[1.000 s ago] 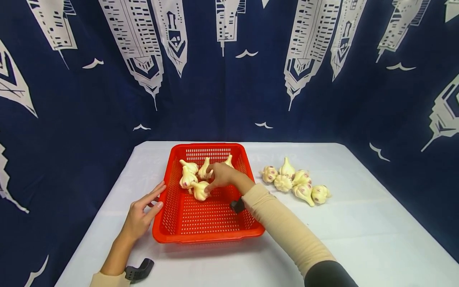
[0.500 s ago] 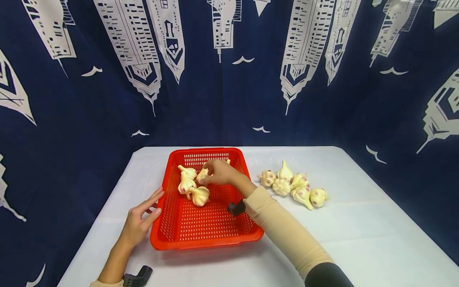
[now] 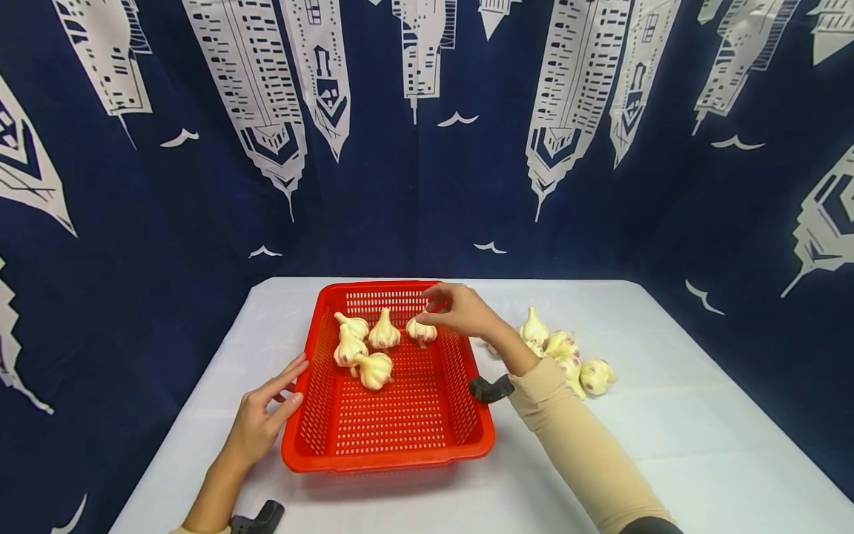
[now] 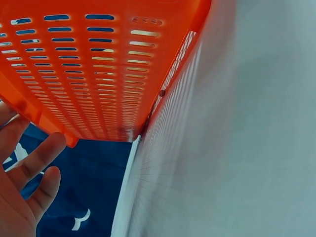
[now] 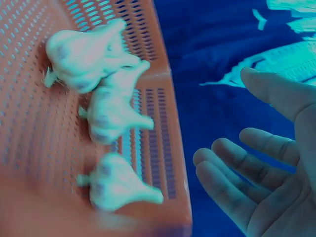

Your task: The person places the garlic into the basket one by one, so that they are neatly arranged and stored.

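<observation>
A red slotted basket (image 3: pixel 390 463) holds several garlic bulbs (image 3: pixel 375 371), grouped in its back half. My left hand (image 3: pixel 256 423) rests its fingertips on the left rim; in the left wrist view that hand (image 4: pixel 22 182) has spread, slightly bent fingers beside the basket wall (image 4: pixel 168 15). Over the basket's back right part, my right hand (image 3: pixel 467 311) hovers close to a bulb (image 3: pixel 422 330) whose top it partly hides. From the right wrist, the hand (image 5: pixel 276 182) shows loosely bent, parted fingers with nothing in them, apart from the bulbs (image 5: pixel 111 182).
Right of the basket, several more garlic bulbs (image 3: pixel 597 376) lie in a cluster on the white table (image 3: pixel 667 430), partly hidden by the right forearm. A dark blue printed cloth (image 3: pixel 414 200) hangs behind the table.
My right hand has left the middle bulb in the basket and moved right, to the bulb near the back right. That middle bulb stands stem up. The left hand stays on the rim.
</observation>
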`<state>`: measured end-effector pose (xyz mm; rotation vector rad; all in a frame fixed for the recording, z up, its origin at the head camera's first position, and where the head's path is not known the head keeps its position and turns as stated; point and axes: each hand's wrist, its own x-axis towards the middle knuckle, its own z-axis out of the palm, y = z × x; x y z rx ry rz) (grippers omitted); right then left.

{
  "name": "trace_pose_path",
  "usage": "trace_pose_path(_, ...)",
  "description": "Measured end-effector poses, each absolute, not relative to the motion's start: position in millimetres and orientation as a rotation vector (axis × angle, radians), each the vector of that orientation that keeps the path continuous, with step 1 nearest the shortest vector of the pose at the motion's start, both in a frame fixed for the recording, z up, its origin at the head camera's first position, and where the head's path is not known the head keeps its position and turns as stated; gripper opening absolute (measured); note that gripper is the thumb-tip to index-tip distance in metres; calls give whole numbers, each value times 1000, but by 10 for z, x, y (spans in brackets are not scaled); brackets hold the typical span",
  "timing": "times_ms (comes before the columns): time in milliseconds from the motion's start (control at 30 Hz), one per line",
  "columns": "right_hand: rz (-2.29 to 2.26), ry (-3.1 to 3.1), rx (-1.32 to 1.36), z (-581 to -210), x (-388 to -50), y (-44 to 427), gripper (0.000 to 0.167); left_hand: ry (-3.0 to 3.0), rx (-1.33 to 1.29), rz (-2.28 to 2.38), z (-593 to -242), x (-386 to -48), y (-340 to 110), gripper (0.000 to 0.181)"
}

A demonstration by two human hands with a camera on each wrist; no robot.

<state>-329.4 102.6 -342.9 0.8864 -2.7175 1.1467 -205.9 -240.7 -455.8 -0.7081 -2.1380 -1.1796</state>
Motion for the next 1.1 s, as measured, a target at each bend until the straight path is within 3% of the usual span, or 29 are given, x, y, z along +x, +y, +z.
trace_pose_path(233, 1191, -2658, 778, -3422, -3167, 1469, 42, -2135, -724, -1177, -4569, -2041, -2428, 47)
trace_pose_path(500, 1101, -2685, 579, -3698, -2974, 2124, 40, -2137, -730, -1171, -4590, -2053, -2418, 48)
trace_pose_path(1100, 657, -2757, 189, -4031, -2668, 3127, 50, -2108, -719, -1213, -4598, -2089, -2427, 49)
